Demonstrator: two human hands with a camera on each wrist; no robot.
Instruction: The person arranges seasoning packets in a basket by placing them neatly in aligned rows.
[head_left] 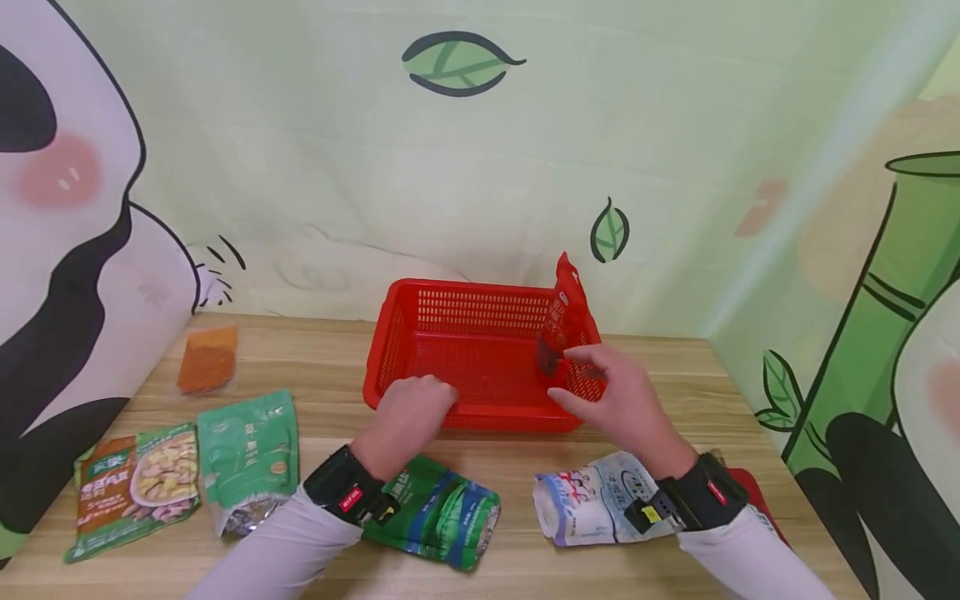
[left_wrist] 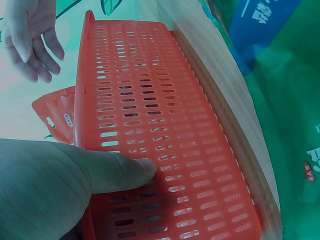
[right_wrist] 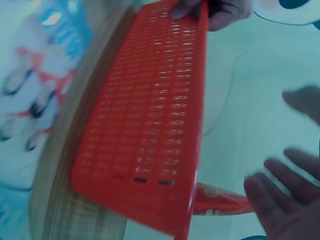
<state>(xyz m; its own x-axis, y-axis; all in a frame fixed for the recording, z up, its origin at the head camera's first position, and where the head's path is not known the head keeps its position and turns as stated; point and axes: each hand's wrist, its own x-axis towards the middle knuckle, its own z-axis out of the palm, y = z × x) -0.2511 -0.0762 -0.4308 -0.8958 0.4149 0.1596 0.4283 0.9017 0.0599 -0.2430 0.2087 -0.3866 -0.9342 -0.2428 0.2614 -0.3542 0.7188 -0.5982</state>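
Note:
A red plastic basket point(head_left: 487, 415) with slotted walls stands at the back of the table. My left hand point(head_left: 412, 412) grips its near rim towards the left corner, the thumb point(left_wrist: 122, 172) lying along the outer wall and the other fingers over the inside. Inside the basket's right end, a red packet point(head_left: 564, 321) stands upright, its top above the rim. Beside that packet is my right hand point(head_left: 618, 400), thumb and fingers spread apart, holding nothing. In the right wrist view those fingers point(right_wrist: 272, 197) are just off the packet's top point(right_wrist: 222, 201).
In front of the basket lie a green-and-blue pouch point(head_left: 442, 512) and a white-and-blue pouch point(head_left: 600, 500), with something red point(head_left: 753, 496) behind the right wrist. On the left are a green pouch point(head_left: 251, 450), a brown-and-green packet point(head_left: 138, 483) and an orange packet point(head_left: 208, 360). A printed curtain point(head_left: 337, 167) hangs behind.

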